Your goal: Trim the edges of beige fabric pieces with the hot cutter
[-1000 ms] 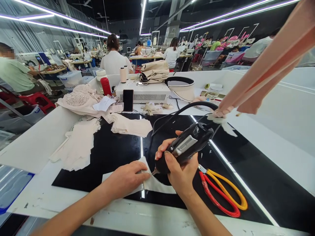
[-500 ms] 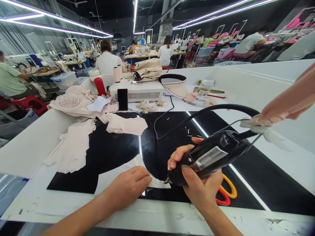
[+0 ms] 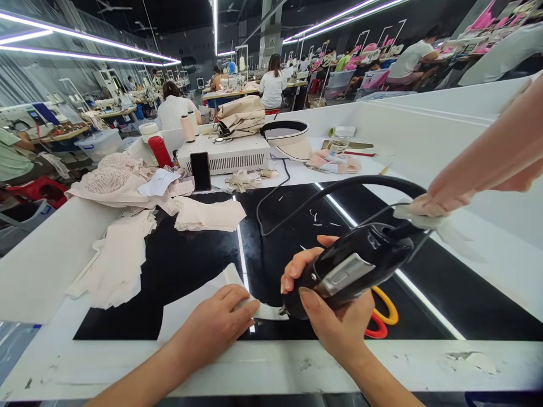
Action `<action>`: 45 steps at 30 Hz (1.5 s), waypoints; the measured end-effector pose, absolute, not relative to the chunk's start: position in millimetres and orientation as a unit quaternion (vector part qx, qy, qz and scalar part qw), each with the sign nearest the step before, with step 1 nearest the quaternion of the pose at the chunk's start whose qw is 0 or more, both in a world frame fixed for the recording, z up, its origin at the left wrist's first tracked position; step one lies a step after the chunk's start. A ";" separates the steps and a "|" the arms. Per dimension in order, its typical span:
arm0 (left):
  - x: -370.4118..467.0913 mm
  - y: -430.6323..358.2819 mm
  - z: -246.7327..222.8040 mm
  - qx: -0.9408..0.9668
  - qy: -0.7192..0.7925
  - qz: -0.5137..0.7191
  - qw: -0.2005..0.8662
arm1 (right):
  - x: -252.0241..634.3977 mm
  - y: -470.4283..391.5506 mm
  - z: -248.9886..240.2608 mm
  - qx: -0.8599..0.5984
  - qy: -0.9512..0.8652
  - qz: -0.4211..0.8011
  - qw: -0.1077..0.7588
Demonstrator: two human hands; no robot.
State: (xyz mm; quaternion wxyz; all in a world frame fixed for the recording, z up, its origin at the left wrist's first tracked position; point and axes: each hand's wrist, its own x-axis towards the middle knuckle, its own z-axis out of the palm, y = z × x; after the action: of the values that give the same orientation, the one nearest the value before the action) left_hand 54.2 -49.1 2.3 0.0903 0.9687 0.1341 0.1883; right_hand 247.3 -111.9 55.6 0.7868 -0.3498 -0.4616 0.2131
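Sewing workshop behind, with people at machines under strip lights; nearer, a white-walled bench with a black panel (image 3: 203, 254) on its top. Black corded tool (image 3: 360, 257) is up off the panel, right of center, in the right hand (image 3: 339, 328): fingers wrapped round the front half of the body, thumb along the near side, firm closed grip. Long axis runs diagonal: metal tip low, aimed left and slightly toward the wearer, butt high to the right. Tip sits at the right end of a white cloth piece (image 3: 182, 311); can't tell if it touches. Black cable (image 3: 365, 180) arches from the butt end back to the left; pink fabric strip (image 3: 492, 152) is tied near there and runs up right. Left hand (image 3: 220, 316) is palm down on the cloth, fingers together and slightly curled; can't tell whether thumb and finger pinch it. Scissors (image 3: 393, 311) lie behind the right hand, only red and yellow handle loops showing. Cut fabric stacks (image 3: 114, 263) at left; phone (image 3: 201, 171) stands against a white vented box (image 3: 237, 161) at the back.
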 end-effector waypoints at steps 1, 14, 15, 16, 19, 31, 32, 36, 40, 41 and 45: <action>54.5 -49.9 2.5 0.970 0.133 0.185 0.079 | 246.8 -111.9 56.3 -0.351 -0.462 0.214 0.786; 56.2 -55.7 -2.3 0.969 0.142 0.194 0.054 | 239.8 -96.2 58.4 -0.325 -0.431 0.271 0.797; 56.0 -55.8 -3.1 0.969 0.142 0.193 0.057 | 238.4 -94.3 57.8 -0.324 -0.430 0.274 0.797; 55.9 -55.8 -4.0 0.969 0.143 0.192 0.061 | 237.1 -92.6 57.2 -0.325 -0.430 0.276 0.796; 55.9 -55.6 -6.6 0.969 0.144 0.188 0.074 | 234.3 -89.8 55.5 -0.325 -0.431 0.279 0.794; 58.1 -56.5 -7.0 0.967 0.153 0.185 0.089 | 232.1 -83.7 53.0 -0.321 -0.429 0.280 0.797; 58.3 -56.5 -7.0 0.966 0.155 0.184 0.089 | 231.7 -83.1 53.1 -0.319 -0.430 0.282 0.796; 58.9 -56.4 -6.7 0.966 0.158 0.184 0.089 | 230.5 -81.4 53.7 -0.328 -0.437 0.280 0.789; 58.7 -56.2 -7.5 0.965 0.157 0.192 0.090 | 229.6 -78.7 53.7 -0.326 -0.431 0.275 0.795; 58.7 -56.2 -7.9 0.964 0.158 0.194 0.090 | 229.2 -77.6 53.6 -0.321 -0.429 0.276 0.798; 59.7 -56.1 -8.9 0.961 0.162 0.207 0.082 | 227.0 -72.8 53.1 -0.311 -0.433 0.280 0.798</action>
State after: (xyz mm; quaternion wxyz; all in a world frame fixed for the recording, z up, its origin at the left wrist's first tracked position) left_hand 59.7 -56.1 -8.9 0.0820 0.9613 0.1617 0.2074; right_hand 227.0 -72.8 53.1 0.7983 -0.3111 -0.4334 0.2795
